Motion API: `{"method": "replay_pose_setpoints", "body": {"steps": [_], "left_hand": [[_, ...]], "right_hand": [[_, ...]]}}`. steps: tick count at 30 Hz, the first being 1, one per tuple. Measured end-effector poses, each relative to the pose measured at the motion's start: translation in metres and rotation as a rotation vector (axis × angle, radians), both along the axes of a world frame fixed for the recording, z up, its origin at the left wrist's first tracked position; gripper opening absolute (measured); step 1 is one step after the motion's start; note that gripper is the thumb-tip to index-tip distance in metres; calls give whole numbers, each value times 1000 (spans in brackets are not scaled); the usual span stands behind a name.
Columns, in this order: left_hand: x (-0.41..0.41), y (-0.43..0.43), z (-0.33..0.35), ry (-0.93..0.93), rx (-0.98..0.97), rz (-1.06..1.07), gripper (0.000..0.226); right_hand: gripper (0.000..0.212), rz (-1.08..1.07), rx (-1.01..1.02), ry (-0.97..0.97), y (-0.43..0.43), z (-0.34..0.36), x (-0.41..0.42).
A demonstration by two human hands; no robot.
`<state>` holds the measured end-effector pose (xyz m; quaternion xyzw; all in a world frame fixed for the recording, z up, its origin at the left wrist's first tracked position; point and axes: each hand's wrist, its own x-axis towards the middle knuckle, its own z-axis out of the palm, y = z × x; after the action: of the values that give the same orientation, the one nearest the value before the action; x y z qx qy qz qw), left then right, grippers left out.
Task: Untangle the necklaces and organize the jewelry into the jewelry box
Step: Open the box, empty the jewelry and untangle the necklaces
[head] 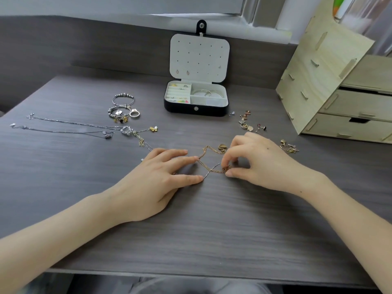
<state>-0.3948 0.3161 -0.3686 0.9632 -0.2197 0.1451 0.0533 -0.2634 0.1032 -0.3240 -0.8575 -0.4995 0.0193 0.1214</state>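
Right fingertips pinch a knotted gold chain, flat left fingers pin it; open black jewelry box holds hoops.

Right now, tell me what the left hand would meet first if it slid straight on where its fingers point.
The chain: fingertips of the left hand seem to touch it. Just beyond sits the right hand, pinching it.
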Motion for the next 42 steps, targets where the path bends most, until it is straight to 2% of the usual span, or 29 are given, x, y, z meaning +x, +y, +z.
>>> {"method": "replay_pose_setpoints", "body": {"steps": [4,6,9,11,13,15,17,23,25,29,32,35,38,42], "left_hand": [[2,-1,-2,20,-115,1,36],[4,-3,-2,28,-221,23,31],[10,-13,7,34,-427,89,34],[17,-25,18,123,-617,124,35],[29,-34,29,259,-830,115,35],[43,-38,37,326,-1037,95,31],[54,-36,46,336,-1198,90,12],[74,-14,70,371,-1441,99,19],[72,-1,77,337,-1438,116,21],[49,40,83,274,-1270,224,21],[18,78,81,259,-1149,404,23],[-19,119,74,278,-972,611,19],[-53,154,64,296,-850,764,17],[-82,182,56,361,-755,864,13]], "right_hand": [[6,10,-114,17,3,1,-2],[7,38,-101,17,2,3,-3],[8,35,103,223,5,20,-8],[7,33,253,399,11,35,-10],[11,40,371,483,21,47,-8],[14,34,470,504,31,56,-3],[15,-15,576,502,39,61,5],[16,-97,892,492,51,85,21],[18,-92,975,478,55,93,22],[20,-130,1026,429,62,97,25],[15,-153,848,447,75,80,17],[9,-87,618,481,97,54,-6],[10,3,439,452,121,33,-34],[11,57,301,337,152,12,-56]]}}
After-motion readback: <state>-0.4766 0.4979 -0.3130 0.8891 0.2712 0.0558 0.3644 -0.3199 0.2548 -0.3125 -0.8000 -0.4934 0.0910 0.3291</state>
